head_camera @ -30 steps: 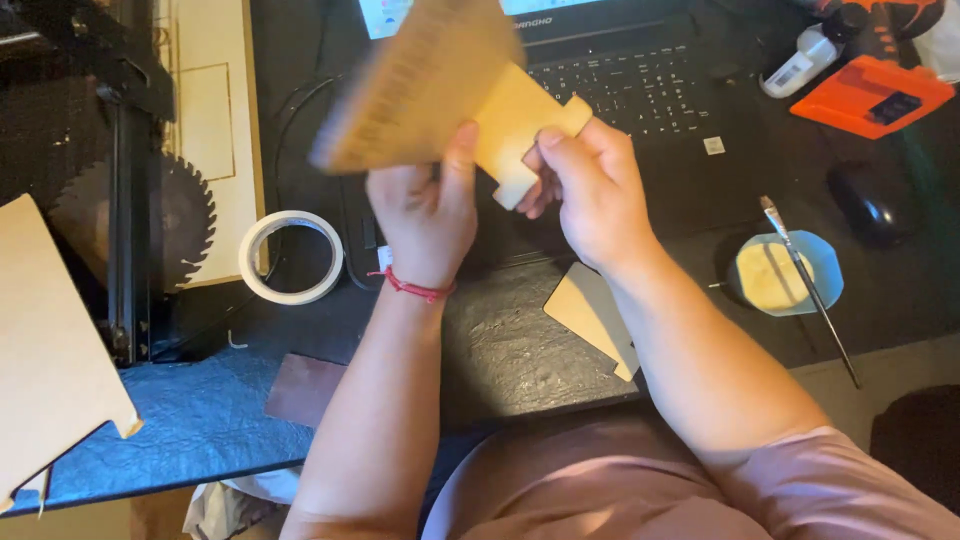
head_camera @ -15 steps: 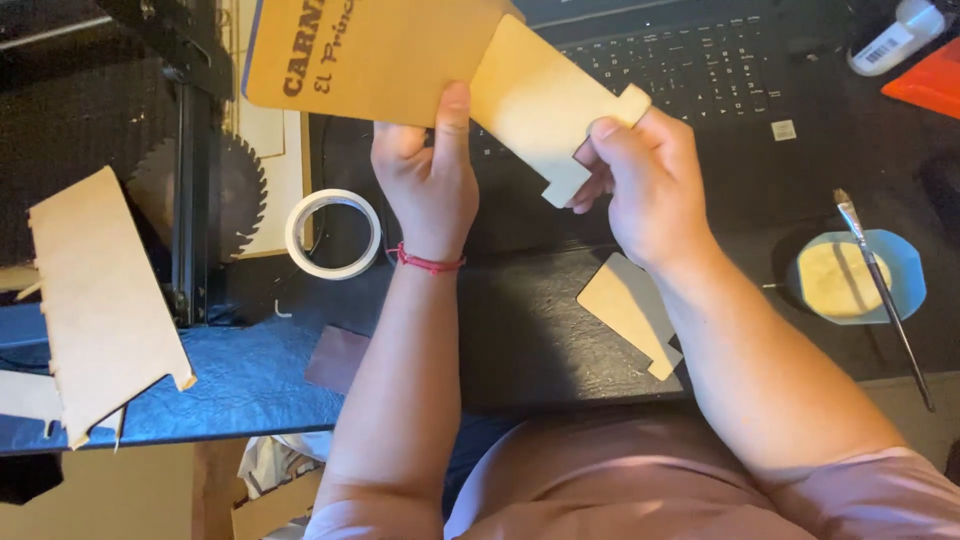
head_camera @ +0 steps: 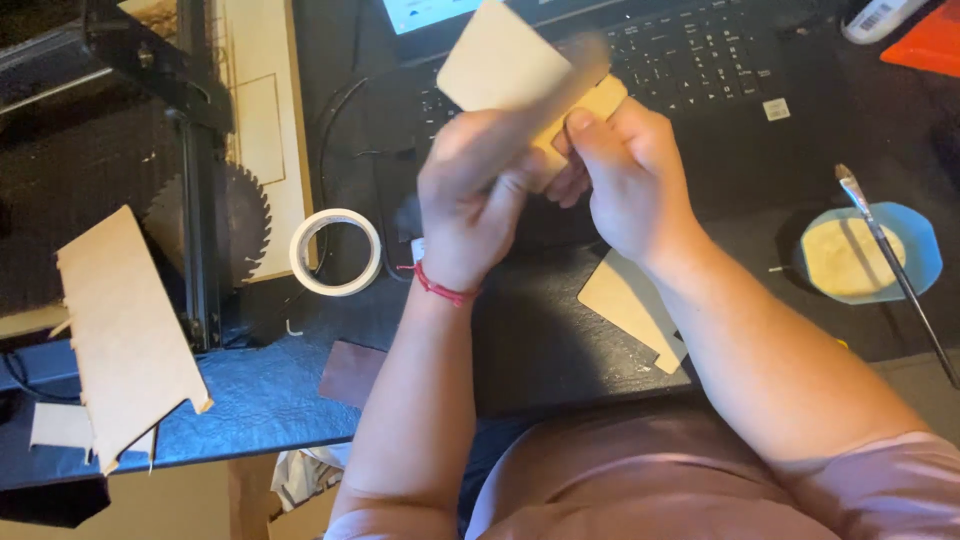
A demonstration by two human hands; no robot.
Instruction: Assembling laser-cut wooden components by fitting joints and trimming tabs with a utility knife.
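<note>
Both hands gripped cut wooden panels above the laptop: left hand, apparently closed though blurred, on one panel; right hand pinching the tabbed panel. Forced alignment risked snapping tabs.

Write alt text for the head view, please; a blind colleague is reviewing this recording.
Both hands, left hand and right hand, hold a thin tan wooden panel above a laptop. A tape roll lies left; a brush rests across a blue dish.

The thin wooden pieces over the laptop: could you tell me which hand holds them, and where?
Both hands pinch wooden pieces at their lower edges: left hand, blurred, and right hand.
</note>
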